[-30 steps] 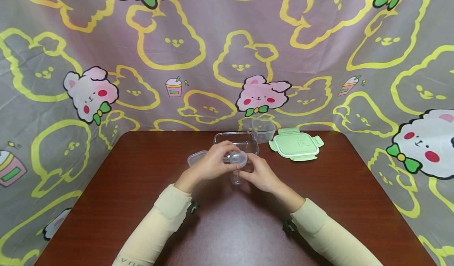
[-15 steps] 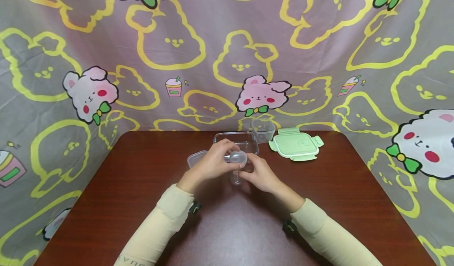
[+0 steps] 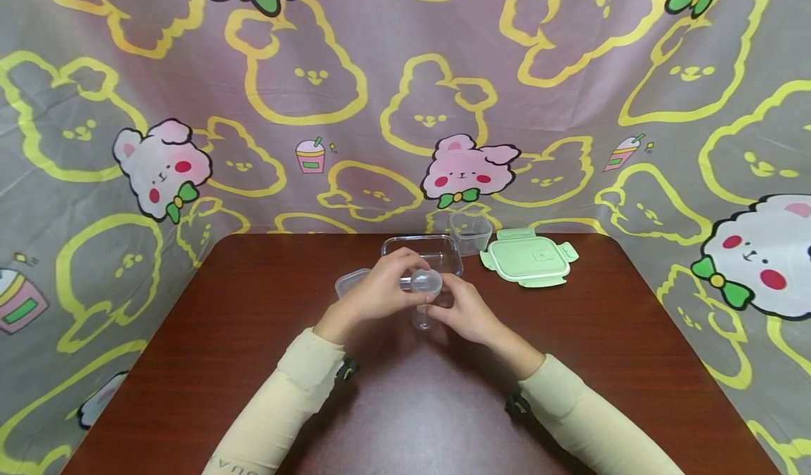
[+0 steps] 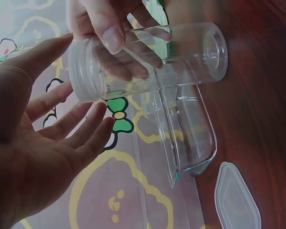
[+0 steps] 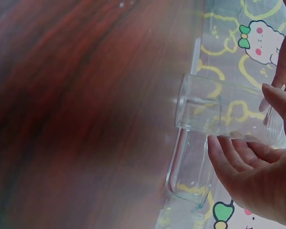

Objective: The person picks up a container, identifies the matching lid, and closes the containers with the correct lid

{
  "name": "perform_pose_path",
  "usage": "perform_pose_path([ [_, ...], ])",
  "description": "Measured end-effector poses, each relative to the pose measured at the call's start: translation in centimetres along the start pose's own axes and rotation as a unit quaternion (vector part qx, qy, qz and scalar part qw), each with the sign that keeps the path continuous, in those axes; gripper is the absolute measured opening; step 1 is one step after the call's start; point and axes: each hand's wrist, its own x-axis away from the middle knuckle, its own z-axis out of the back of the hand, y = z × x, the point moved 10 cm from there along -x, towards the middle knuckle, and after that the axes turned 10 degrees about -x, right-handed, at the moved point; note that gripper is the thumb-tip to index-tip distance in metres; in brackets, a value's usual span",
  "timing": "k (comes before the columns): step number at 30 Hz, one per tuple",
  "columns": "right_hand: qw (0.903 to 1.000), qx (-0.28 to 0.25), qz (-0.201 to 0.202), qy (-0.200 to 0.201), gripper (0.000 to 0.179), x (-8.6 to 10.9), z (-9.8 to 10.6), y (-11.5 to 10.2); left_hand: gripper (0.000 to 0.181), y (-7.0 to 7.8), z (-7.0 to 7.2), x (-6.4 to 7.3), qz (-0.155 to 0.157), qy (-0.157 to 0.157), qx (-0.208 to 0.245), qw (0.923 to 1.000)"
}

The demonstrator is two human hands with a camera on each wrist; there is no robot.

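Observation:
A clear cylindrical jar [image 3: 424, 319] stands upright over the middle of the table, with a translucent round lid [image 3: 426, 282] on its top. My left hand [image 3: 380, 288] holds that lid, its thumb on one side and fingertips on the other, as the left wrist view shows. Around the upper body of the jar [image 5: 238, 109] curl the thumb and fingers of my right hand [image 3: 467, 309]. Through the clear wall of the jar [image 4: 181, 52] the right fingers show in the left wrist view. Nothing is visible inside the jar.
Behind the hands sits a rectangular glass container [image 3: 457, 257]. To its right are a translucent plastic tub [image 3: 472, 239] and a green lid with side flaps [image 3: 529, 258]. A translucent flat lid [image 4: 238, 202] lies left of the glass container. A patterned curtain [image 3: 355, 130] borders the table.
My left wrist rocks very slightly while its fingers stay at the lid. The right hand and the jar keep their place.

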Motion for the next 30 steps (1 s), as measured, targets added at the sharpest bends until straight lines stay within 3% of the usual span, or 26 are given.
perform_pose_path([
  [4,1.0000,-0.002,0.001,-0.002,0.051,-0.02,-0.07,0.01,0.039,-0.13,0.06,0.02,0.008,0.006,-0.001,1.0000],
  [12,0.9999,0.014,-0.003,0.000,0.051,-0.11,0.06,0.13,0.038,0.08,-0.06,0.01,-0.001,-0.019,-0.013,0.9997],
  [20,1.0000,-0.003,-0.001,-0.007,0.051,-0.07,-0.14,0.03,0.039,0.02,0.04,-0.06,0.007,-0.004,-0.019,0.9998],
  [30,1.0000,-0.003,-0.004,-0.003,0.049,-0.10,-0.14,0.24,0.038,0.44,-0.24,-0.01,-0.012,-0.027,-0.013,0.9995],
])
